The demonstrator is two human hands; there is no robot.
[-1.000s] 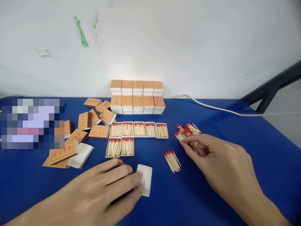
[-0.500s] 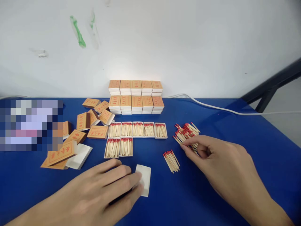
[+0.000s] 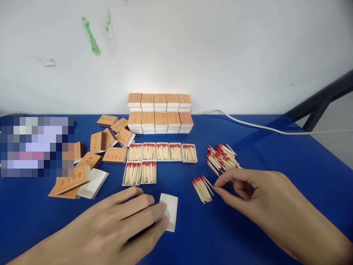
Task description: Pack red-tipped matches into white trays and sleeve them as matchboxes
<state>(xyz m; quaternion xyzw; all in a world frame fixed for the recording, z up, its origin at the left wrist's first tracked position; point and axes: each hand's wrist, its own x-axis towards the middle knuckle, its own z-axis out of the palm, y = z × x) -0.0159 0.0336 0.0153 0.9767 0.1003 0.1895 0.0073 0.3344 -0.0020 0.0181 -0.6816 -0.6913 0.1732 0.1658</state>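
Note:
My left hand (image 3: 121, 217) is closed on the near-left side of a white matchbox tray (image 3: 172, 209) lying on the blue table; its inside is hard to make out. My right hand (image 3: 248, 195) pinches a single matchstick (image 3: 208, 181) by its plain end, the red head pointing up-left beside a small bunch of matches (image 3: 202, 190). Just beyond that hand lies a loose heap of red-headed matches (image 3: 222, 156). Several trays filled with matches (image 3: 149, 151) stand in two rows past my left fingers.
Closed matchboxes (image 3: 161, 121) are stacked by the wall at the back. Orange sleeves (image 3: 115, 155) and a white tray (image 3: 93, 184) lie scattered on the left, near a pixelated object (image 3: 33, 147). A white cable (image 3: 248, 124) runs along the back right.
My right hand has drawn back from the heap toward the small bunch, bringing a matchstick in its fingertips. My left hand and the tray stay nearly still.

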